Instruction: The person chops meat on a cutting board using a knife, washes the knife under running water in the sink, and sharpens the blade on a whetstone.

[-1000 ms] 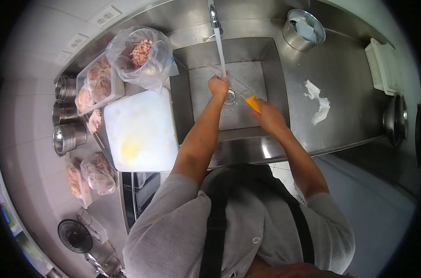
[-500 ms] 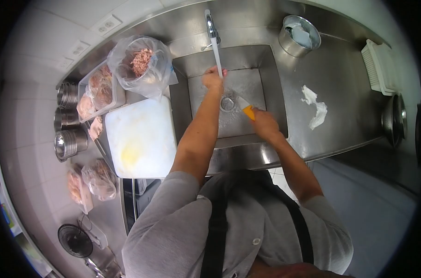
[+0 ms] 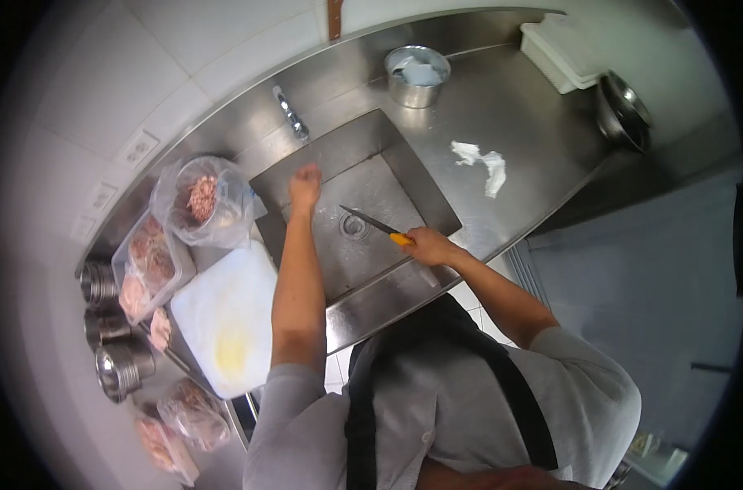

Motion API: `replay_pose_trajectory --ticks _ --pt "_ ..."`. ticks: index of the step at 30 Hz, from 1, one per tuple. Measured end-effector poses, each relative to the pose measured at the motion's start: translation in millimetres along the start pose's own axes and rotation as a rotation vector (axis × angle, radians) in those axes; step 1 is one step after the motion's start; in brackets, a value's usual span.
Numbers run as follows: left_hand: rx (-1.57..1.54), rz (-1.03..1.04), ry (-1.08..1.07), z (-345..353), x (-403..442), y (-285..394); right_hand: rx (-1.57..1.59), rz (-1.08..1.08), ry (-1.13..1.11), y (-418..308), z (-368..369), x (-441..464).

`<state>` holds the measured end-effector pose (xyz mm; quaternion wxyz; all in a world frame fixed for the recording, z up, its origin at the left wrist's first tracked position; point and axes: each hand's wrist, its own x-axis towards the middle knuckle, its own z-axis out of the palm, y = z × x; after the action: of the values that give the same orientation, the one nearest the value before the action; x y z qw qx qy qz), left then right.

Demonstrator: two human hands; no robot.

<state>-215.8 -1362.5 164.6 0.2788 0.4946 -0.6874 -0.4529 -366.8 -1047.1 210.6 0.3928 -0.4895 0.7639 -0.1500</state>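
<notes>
My right hand (image 3: 428, 246) is closed around the orange handle of a knife (image 3: 374, 223), held over the front right part of the steel sink (image 3: 420, 167). The dark, narrow blade points away to the left, above the drain (image 3: 354, 226). Over the sink's left side is my left hand (image 3: 304, 186), its fingers curled in and nothing visible in them. Just beyond that hand stands the faucet (image 3: 292, 114), with no stream showing. To the left lies a white cutting board (image 3: 224, 314) with a yellow stain.
Left of the sink are a bag-lined container of minced meat (image 3: 201, 198), a clear tub of meat (image 3: 151, 261) and stacked metal containers (image 3: 124, 369). A metal pot (image 3: 418, 86), crumpled white paper (image 3: 490, 167), a white basket (image 3: 555, 57) and metal bowls (image 3: 622, 113) occupy the right counter.
The running water has stopped. My left hand has left the stream, still near the faucet. The knife has turned from tilted to side-on as my right hand shifted. The whole view has rotated.
</notes>
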Motion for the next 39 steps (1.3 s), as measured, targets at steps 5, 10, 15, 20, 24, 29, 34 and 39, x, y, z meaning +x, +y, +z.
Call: replay_pose_trajectory --ticks 5,10,15,20,24,29,34,39 --pt "0.167 0.262 0.341 19 -67 -62 0.112 -0.007 0.168 18 3 -51" --pt "-0.190 -0.321 -0.203 22 -102 -32 -0.042 -0.071 0.311 66 12 -53" --pt "0.142 0.134 -0.521 35 -122 -14 -0.045 0.018 0.327 54 -17 -61" --pt "0.008 0.302 -0.240 58 -121 119 0.132 -0.047 0.619 104 -72 -85" --pt "0.069 0.349 -0.179 74 -98 173 0.086 0.149 0.813 187 -132 -67" --pt "0.224 0.222 -0.246 102 -82 144 -0.001 0.254 0.804 264 -170 -42" --pt "0.295 -0.040 -0.376 98 -123 84 0.047 -0.065 0.927 183 -279 -76" --pt "0.028 -0.295 -0.398 80 -148 19 -0.126 -0.873 1.323 9 -463 -145"
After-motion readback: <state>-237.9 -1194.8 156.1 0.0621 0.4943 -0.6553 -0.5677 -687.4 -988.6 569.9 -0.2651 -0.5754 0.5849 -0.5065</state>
